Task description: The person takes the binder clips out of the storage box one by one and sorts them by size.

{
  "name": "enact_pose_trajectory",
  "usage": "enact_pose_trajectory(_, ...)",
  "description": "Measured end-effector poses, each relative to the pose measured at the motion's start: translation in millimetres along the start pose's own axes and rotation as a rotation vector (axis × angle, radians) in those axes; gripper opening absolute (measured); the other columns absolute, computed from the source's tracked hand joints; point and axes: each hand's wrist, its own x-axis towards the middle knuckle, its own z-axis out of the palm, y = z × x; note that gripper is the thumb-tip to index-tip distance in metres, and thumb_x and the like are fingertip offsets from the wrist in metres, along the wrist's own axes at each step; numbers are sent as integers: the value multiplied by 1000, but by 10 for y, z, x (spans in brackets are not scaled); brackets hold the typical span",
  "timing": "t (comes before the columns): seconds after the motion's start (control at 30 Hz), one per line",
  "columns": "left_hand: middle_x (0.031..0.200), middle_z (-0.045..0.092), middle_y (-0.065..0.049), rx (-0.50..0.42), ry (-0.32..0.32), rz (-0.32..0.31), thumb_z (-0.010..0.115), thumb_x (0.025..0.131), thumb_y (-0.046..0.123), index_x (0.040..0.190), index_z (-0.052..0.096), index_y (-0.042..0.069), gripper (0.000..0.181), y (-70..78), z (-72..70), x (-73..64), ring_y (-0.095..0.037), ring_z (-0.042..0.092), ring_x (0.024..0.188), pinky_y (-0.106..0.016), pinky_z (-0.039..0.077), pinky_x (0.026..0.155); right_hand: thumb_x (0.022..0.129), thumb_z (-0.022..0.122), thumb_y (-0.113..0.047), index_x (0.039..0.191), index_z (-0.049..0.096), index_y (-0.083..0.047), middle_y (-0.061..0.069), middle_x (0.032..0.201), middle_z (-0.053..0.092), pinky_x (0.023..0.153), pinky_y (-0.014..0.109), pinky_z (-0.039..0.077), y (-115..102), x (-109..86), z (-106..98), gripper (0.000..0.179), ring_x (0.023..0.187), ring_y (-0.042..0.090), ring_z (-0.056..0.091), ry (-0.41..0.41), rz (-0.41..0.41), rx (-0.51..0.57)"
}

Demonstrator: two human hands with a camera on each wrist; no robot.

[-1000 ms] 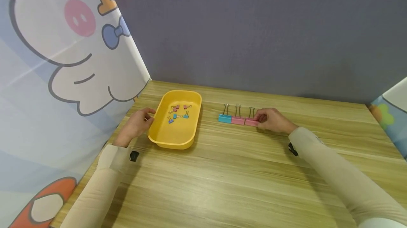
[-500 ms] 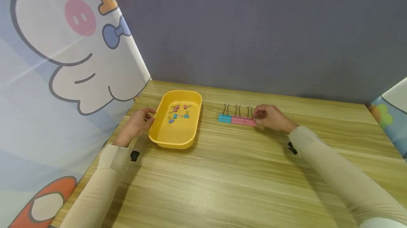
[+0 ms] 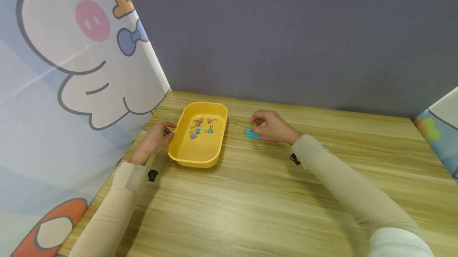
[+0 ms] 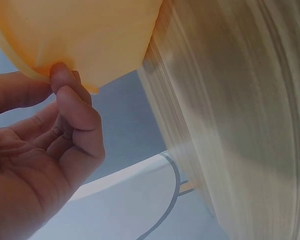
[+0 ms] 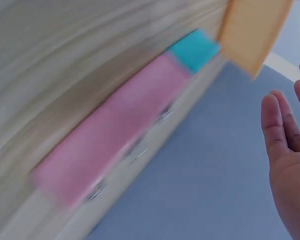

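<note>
The left hand (image 3: 152, 141) pinches the left rim of a yellow, round-cornered plastic tray (image 3: 195, 164) between thumb and fingertips; the right hand (image 3: 273, 126) holds nothing, its visible fingers extended and apart from the clips in the right wrist view. Below the right hand lies a row of large metal binder clips with wire handles: a teal clip (image 3: 252, 134) at the end nearer the tray and, adjoining it, a pink stretch of clips (image 5: 105, 130) (the seams within it are too blurred to count). The handles lie along the far side of the row. The tray contains six small binder clips with wire handles, loosely scattered in its middle and far part: three pink ones (image 3: 212, 121), two teal ones (image 3: 210, 131) and a blue one (image 3: 193, 136); the yellow floor shows along its near end. Both tray and row rest on a wood-grain table (image 3: 229, 209). The tray stands near the left edge, beside a cartoon-printed fabric (image 3: 89, 98); the back edge meets a plain grey panel (image 3: 286, 38). A strip of bare wood separates tray and row, with broader stretches toward the near side and right edge.
</note>
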Motion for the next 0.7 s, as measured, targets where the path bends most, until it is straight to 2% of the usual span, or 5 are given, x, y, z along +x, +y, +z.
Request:
enact_pose_trajectory(0.1,94,63,-19,1,0,-6,53,95,7,125,52,-4,32,-1,5,-1,-27,61,79,-36,50,64,87,68,-13,104,65,-8,10,104,64,83,39,47,-168,144,101,17,90,15,57,-12,-21,42)
enact_pose_trajectory(0.3,93,63,-19,-6,6,0,53,94,7,124,53,-5,32,-1,23,7,-25,60,74,-35,49,62,87,68,-13,103,65,-10,7,103,64,82,33,48,-405,456,306,16,88,13,58,-32,-46,41)
enact_pose_trajectory(0.53,91,63,-18,-13,0,-10,54,95,7,125,53,-4,32,9,22,15,-24,60,71,-33,49,61,86,68,-9,101,66,-10,7,102,64,79,26,49,-524,714,545,16,89,16,60,-77,-54,6)
enact_pose_trajectory(0.7,91,63,-18,-15,-8,-13,53,95,6,125,52,-5,32,8,5,14,-24,61,71,-34,49,61,86,68,-6,103,66,-9,7,105,65,79,24,47,-598,843,686,17,90,15,59,-109,-8,-13)
